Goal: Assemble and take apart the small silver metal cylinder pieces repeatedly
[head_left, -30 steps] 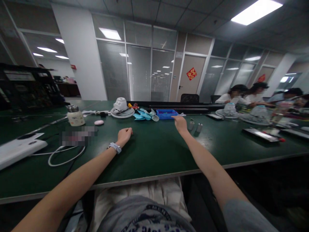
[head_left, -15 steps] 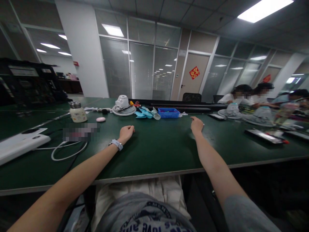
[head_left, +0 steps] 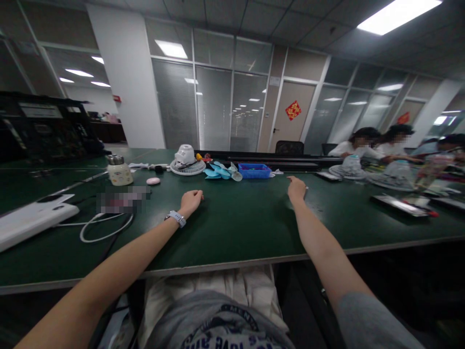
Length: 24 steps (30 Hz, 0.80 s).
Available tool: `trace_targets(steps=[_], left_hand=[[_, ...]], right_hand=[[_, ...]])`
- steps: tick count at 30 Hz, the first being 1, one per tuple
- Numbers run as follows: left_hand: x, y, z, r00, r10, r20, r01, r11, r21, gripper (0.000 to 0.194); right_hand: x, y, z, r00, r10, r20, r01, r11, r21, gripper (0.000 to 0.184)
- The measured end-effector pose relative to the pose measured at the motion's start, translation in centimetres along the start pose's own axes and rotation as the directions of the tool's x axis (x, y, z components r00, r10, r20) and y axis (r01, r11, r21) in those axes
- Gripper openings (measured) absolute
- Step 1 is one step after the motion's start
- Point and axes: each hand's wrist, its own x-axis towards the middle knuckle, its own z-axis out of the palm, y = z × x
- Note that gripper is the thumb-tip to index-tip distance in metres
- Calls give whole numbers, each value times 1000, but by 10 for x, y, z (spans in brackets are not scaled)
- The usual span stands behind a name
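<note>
- Small pale part (head_left: pixel 307 187): located just beside the right hand, which hides most of it; whether held or standing on the counter (head_left: pixel 240 223) cannot be told.
- White cable (head_left: pixel 89 240): looped near the left forearm; a careless backward pull could snag it.
- Left hand (head_left: pixel 191 203): rests at the counter, fingers curled, no object showing; how far the grip is closed cannot be told.
- Blue fan blades (head_left: pixel 218 170): piled beside the blue tray (head_left: pixel 255 175).
- Right hand (head_left: pixel 297 189): fingers bent; grip contents cannot be told. Judged risk: the part being knocked away, caused by sideways wrist movement while hidden.
</note>
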Motion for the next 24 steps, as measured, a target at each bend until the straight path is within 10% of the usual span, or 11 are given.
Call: trace_targets(steps=[24], left_hand=[[-1, 0, 0, 1000, -7, 22, 7, 1000, 12, 35]], right_hand=[[-3, -4, -10, 993, 61, 99, -45, 985, -164, 40]])
